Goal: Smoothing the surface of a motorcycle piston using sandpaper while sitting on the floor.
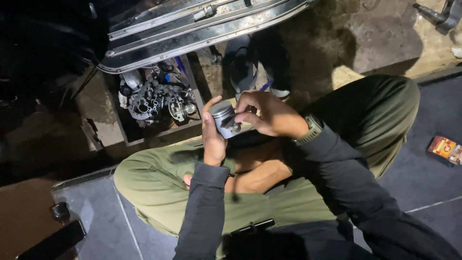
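One piston, two hands, one tray of parts

One grey metal piston point(224, 119) sits between two hands, left hand point(213, 138) and right hand point(267, 113). One wristwatch point(309, 130), one tray point(126, 129) heaped with engine parts too jumbled to count, two sandals point(245, 67), and one small red packet point(445, 149) on the floor.

One package only: small flat box point(445, 149), red and orange with a pale panel, rectangular, lying on dark floor point(423, 178) at far right edge, partly cut off.
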